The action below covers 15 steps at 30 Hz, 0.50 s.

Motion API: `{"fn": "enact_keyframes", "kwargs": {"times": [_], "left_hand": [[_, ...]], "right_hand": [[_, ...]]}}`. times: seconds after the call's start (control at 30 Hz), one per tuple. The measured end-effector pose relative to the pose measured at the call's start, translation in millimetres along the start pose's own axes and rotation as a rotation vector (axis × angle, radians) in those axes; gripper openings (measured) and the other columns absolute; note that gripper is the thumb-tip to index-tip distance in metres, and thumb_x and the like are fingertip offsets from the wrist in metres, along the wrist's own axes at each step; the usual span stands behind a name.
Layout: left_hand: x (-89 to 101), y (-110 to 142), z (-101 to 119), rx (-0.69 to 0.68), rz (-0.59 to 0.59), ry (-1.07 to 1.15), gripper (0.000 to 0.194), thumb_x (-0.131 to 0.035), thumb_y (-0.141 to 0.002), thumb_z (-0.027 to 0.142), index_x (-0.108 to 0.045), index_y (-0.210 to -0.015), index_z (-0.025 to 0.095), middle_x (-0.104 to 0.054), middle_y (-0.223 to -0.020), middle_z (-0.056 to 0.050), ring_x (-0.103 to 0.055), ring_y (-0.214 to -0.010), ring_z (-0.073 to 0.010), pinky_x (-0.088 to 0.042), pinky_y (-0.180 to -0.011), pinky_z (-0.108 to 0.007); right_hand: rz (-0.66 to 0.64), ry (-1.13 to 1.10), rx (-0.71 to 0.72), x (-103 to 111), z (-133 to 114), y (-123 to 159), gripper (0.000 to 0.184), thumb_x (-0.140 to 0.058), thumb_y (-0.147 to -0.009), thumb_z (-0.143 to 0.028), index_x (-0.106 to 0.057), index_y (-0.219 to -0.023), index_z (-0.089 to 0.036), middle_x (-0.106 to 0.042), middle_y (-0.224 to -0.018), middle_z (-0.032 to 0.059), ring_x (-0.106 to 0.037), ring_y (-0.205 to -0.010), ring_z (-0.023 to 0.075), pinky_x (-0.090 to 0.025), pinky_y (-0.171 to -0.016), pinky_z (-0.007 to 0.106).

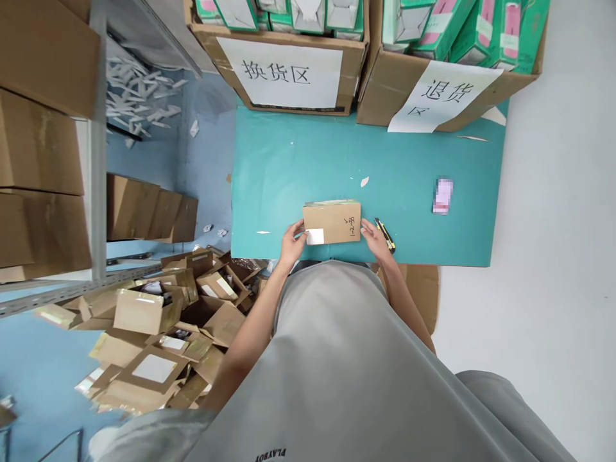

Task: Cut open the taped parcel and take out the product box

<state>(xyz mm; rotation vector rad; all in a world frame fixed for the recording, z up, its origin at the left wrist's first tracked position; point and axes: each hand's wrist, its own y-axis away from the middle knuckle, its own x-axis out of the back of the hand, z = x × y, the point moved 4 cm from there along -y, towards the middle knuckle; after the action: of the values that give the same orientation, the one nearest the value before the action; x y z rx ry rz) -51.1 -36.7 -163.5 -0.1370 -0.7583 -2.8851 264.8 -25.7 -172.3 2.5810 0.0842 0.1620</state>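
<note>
One cardboard box (332,223) on teal table (308,160), near six-o'clock edge, likely for easy reach. Left hand (292,244) at box's nine o'clock, right hand (375,240) at three, maybe steadying; can't tell if gripping.

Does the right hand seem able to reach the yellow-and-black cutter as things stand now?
Probably yes: the cutter lies on the table just beside the right hand, and nothing visible stands between them.

carton (332,223) between 2 hands (292,246)
</note>
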Motion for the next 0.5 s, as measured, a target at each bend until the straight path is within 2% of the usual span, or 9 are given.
{"fn": "enact_keyframes", "kwargs": {"times": [0.1,0.27,0.4,0.5], "left_hand": [[2.9,-3,-6,0.084,-0.003,-0.004,0.054,-0.07,-0.084,0.024,-0.074,-0.137,0.016,-0.071,-0.151,-0.016,-0.071,-0.134,-0.032,-0.051,-0.124,-0.052],[10.2,-4,-31,0.192,0.003,0.051,0.058,-0.067,-0.085,0.027,-0.072,-0.142,0.014,-0.071,-0.151,-0.018,-0.067,-0.141,-0.0325,-0.049,-0.125,-0.051],[14.8,2,-50,0.256,0.014,0.002,0.053,-0.066,-0.082,0.024,-0.077,-0.133,0.017,-0.077,-0.142,-0.015,-0.069,-0.139,-0.0327,-0.049,-0.125,-0.052],[11.2,7,-56,0.3,-0.013,-0.038,0.049,-0.065,-0.077,0.02,-0.081,-0.123,0.017,-0.082,-0.131,-0.013,-0.071,-0.133,-0.0332,-0.05,-0.124,-0.054]], "right_hand": [[-0.028,0.005,-0.046,-5,0,5,0.087,-0.077,-0.088,-0.074,-0.066,-0.158,-0.025,-0.059,-0.167,0.0094,-0.048,-0.162,0.0323,-0.032,-0.139,0.049],[-0.027,-0.005,-0.147,-6,9,18,0.089,-0.075,-0.089,-0.075,-0.063,-0.161,-0.023,-0.055,-0.17,0.013,-0.046,-0.163,0.0338,-0.035,-0.136,0.053],[-0.051,0.016,-0.15,-5,8,36,0.076,-0.074,-0.094,-0.068,-0.064,-0.16,-0.031,-0.059,-0.167,0.0068,-0.047,-0.163,0.0316,-0.033,-0.137,0.054],[-0.092,0.008,-0.149,-9,3,47,0.073,-0.076,-0.094,-0.064,-0.064,-0.159,-0.033,-0.061,-0.166,0.004,-0.047,-0.163,0.0311,-0.034,-0.137,0.054]]}}
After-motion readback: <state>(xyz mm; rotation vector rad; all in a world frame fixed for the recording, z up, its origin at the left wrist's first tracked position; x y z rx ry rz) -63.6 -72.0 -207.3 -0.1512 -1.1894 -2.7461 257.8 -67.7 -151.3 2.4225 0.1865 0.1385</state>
